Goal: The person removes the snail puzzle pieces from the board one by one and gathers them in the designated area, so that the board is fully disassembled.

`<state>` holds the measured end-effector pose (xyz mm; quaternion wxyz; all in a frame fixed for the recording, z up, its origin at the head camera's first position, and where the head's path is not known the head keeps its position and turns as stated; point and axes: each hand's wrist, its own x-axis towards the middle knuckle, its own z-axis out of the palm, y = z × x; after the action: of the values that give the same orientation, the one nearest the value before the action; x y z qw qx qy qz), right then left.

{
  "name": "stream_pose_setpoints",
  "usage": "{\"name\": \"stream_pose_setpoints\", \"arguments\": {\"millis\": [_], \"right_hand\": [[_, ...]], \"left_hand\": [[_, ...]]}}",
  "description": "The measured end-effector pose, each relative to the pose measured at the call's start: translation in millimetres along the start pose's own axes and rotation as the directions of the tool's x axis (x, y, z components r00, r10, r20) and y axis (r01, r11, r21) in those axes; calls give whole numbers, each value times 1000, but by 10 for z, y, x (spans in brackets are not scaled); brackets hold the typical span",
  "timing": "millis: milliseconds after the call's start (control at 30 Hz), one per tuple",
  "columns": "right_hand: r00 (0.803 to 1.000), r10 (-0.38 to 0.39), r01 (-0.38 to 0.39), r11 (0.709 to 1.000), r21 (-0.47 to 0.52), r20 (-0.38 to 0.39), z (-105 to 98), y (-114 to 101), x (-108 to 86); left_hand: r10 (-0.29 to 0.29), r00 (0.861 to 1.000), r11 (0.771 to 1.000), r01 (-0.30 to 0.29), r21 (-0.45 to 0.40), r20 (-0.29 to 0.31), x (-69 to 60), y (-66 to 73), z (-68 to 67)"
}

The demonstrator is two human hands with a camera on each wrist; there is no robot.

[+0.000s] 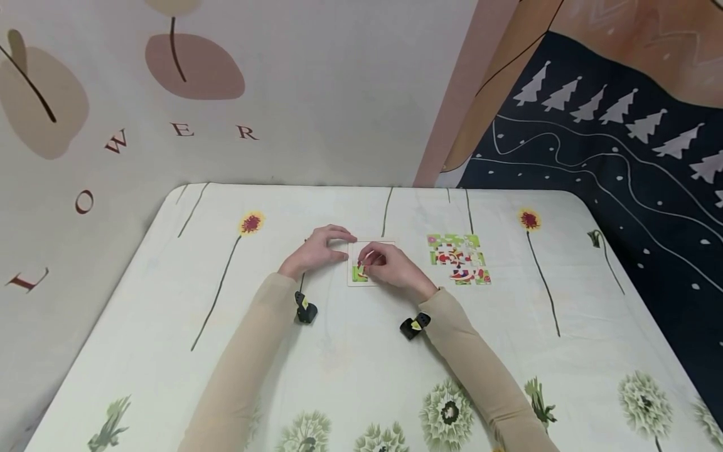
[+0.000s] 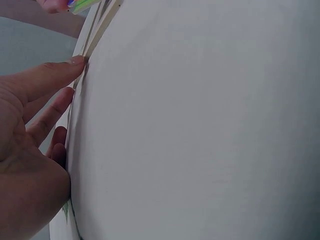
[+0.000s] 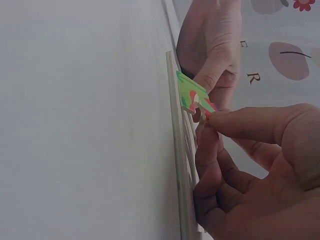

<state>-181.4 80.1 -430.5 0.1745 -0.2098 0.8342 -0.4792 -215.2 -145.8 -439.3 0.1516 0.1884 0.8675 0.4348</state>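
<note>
A shallow, light puzzle frame lies flat on the table. My left hand rests at its left side, fingers mostly straight; in the left wrist view the thumb tip touches the frame's edge. Over the frame, my right hand pinches a green and red jigsaw piece between thumb and fingers, and the piece is tilted in the right wrist view. Green shows at the frame's lower left corner; whether a second piece lies there I cannot tell. The right hand covers much of the frame.
To the right of the frame, several loose jigsaw pieces in green, red and white lie close together on the flower-printed tablecloth. A wall stands behind the table, with a dark hanging with trees at the right.
</note>
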Motion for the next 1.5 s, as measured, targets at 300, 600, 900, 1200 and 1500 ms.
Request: {"name": "stream_pose_setpoints", "arguments": {"millis": [300,600,900,1200,1500], "right_hand": [[999,-51,50,993,102,10,-25,5,-16],[999,-34,38,993,113,-38,-105,11,-53],[996,53,-45,992,118,-66,-193,20,-126],[994,60,-49,991,121,-89,-286,66,-190],[992,64,-52,992,111,-109,-391,111,-272]], "left_hand": [[-9,1000,1000,9,-9,2,4,7,6],[-3,1000,1000,3,-14,-3,-5,24,2],[26,1000,999,-25,25,-3,13,-15,13],[7,1000,1000,-7,28,2,15,-31,9],[14,1000,1000,-14,26,-1,11,-28,4]]}}
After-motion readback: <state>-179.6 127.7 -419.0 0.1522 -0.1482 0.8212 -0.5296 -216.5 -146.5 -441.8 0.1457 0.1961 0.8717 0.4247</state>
